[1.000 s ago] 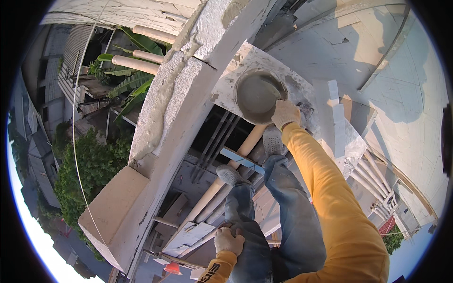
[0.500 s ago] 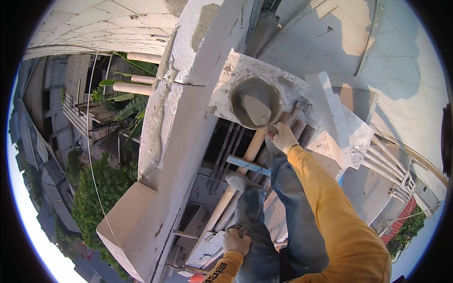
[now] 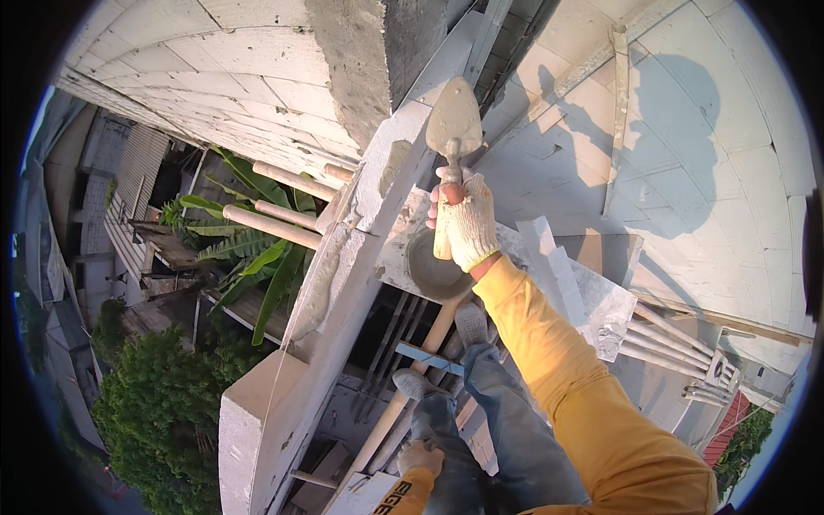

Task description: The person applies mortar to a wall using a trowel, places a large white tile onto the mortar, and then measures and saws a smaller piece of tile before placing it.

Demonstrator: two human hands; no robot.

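Observation:
Raised up in front of me, my gloved right hand [image 3: 463,221] grips the handle of a trowel [image 3: 455,118], whose blade is coated with grey mortar and points away from me. Beneath and partly behind that hand sits a round bucket of mortar [image 3: 424,275] on a stained pale board. To the left runs a white block wall [image 3: 352,279] with a wet mortar bead along its top, close to the trowel. My gloved left hand [image 3: 420,459] rests low at my left thigh, fingers curled; whether anything is in it is hidden.
My feet stand on bamboo poles [image 3: 386,433] above a dark gap. Left, beyond the wall, are poles, banana leaves [image 3: 275,283], trees and a drop. A block wall [image 3: 215,56] rises ahead. Stacked blocks [image 3: 554,270] and bundled poles [image 3: 661,339] lie right; a white string crosses lower left.
My right hand with the trowel has lifted up and forward out of the bucket, its blade now loaded and above the hand. My left hand stays at my thigh.

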